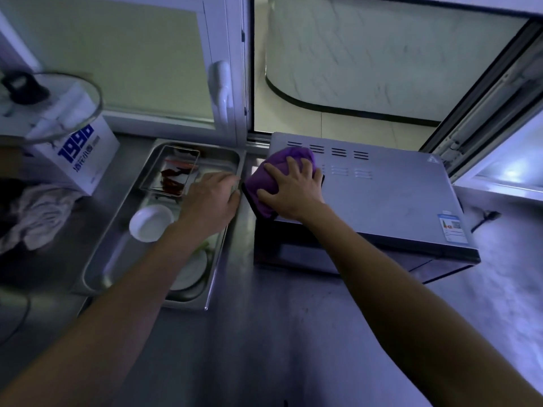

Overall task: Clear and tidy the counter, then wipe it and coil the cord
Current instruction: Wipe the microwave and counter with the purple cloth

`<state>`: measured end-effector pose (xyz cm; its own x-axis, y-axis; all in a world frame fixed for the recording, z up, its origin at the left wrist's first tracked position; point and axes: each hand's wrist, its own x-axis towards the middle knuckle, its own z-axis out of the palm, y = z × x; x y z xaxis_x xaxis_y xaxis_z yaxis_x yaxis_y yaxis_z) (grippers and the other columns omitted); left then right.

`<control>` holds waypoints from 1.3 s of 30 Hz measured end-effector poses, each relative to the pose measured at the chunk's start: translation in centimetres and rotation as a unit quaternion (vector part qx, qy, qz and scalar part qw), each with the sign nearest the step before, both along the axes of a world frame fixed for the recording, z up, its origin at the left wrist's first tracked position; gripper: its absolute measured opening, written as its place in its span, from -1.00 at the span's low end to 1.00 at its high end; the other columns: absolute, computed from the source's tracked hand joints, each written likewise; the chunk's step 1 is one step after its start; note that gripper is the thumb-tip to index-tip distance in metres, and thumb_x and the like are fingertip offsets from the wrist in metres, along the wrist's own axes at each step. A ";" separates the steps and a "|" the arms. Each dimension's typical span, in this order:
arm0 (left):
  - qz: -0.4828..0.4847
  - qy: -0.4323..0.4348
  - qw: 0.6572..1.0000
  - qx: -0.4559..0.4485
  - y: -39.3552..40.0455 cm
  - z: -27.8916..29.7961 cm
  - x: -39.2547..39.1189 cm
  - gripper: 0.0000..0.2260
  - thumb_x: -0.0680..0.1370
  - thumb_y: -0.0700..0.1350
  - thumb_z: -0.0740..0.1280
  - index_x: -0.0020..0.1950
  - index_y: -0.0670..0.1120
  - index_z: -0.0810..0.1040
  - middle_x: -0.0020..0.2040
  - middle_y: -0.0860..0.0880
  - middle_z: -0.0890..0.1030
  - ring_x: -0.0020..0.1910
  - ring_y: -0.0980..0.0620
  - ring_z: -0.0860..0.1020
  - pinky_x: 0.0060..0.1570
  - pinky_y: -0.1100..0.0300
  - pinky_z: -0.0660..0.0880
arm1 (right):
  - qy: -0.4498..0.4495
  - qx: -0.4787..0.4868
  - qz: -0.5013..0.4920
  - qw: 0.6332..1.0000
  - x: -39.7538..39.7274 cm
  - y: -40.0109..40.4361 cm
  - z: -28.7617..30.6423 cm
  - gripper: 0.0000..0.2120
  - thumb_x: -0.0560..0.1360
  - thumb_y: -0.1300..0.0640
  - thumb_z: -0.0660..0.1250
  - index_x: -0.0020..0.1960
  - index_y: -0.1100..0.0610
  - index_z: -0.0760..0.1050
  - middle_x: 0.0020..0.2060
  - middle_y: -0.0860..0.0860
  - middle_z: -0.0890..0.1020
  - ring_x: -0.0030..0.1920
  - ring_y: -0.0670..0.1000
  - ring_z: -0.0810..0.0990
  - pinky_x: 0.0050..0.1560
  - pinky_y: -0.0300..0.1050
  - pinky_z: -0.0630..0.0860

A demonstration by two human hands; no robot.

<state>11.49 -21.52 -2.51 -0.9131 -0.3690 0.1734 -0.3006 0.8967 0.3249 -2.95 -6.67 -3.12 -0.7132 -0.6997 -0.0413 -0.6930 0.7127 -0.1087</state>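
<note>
Head view: the steel counter (288, 333) fills the lower frame, dull and streaked, running back to a window (352, 69) that stands open. On its right half sits the oven (411, 201), a metal box with vent slots along the back of its top. To the left lies a long steel tray (102, 268), pushed close to the oven's side, probably to gather loose items in one place. Inside it are a smaller tray (170, 171) of red scraps, a white bowl (151, 223) and a plate (191, 268).

Farther left a white box (82, 160) stands with a glass lid (50, 107) on top, and a crumpled grey rag (41, 215) lies before it.

The right hand (293, 192) presses a purple cloth (282, 171) flat on the oven's left top corner, fingers spread and fairly straight, which suits wiping. The left hand (210, 198) rests on the tray's right rim, seemingly to steady it; its fingertips curl over the edge, though how firmly I cannot tell.

The cord (484, 218), uncoiled, trails on the counter just right of the oven.
</note>
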 end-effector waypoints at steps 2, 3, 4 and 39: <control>-0.004 0.001 1.000 -0.005 1.1 0.3 -0.3 -0.69 0.59 -0.08 0.28 0.32 -0.10 0.53 0.27 -0.09 0.58 0.26 -0.17 0.48 0.18 -0.10 0.47 | 0.003 -0.008 0.005 1.000 0.7 1.9 -0.2 -0.29 0.42 -0.48 0.00 0.52 -0.27 0.10 0.57 0.09 0.14 0.53 0.30 0.02 0.43 0.36 -0.01; -0.006 0.001 1.000 -0.007 1.8 0.4 -0.5 -0.70 0.59 -0.08 0.28 0.31 -0.09 0.54 0.26 -0.07 0.58 0.25 -0.16 0.48 0.16 -0.09 0.47 | 0.005 -0.010 0.004 1.000 0.9 3.0 -0.3 -0.29 0.43 -0.48 -0.01 0.52 -0.27 0.09 0.57 0.09 0.14 0.53 0.29 0.02 0.44 0.35 0.00; -0.008 -0.001 1.000 -0.009 2.6 0.5 -0.7 -0.70 0.60 -0.07 0.27 0.31 -0.08 0.53 0.25 -0.06 0.58 0.24 -0.14 0.49 0.14 -0.08 0.48 | 0.007 -0.011 0.001 1.000 1.0 4.1 -0.4 -0.30 0.43 -0.49 -0.03 0.52 -0.28 0.09 0.57 0.08 0.14 0.53 0.28 0.02 0.44 0.35 0.00; -0.168 -0.028 0.982 -0.081 30.7 -0.9 -10.6 -0.69 0.63 -0.07 0.23 0.35 -0.10 0.53 0.33 -0.08 0.49 0.36 -0.12 0.41 0.30 -0.15 0.38 | 0.026 -0.251 -0.345 0.904 -1.0 33.2 -4.3 -0.43 0.57 -0.29 0.15 0.54 -0.20 0.19 0.53 0.08 0.21 0.46 0.27 0.20 0.34 0.25 0.28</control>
<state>0.85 9.17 -3.36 -0.9885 -0.0168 0.1505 0.0079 0.9868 0.1617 -3.97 26.54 -7.46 -0.9789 -0.0091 0.2041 -0.1160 0.8471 -0.5187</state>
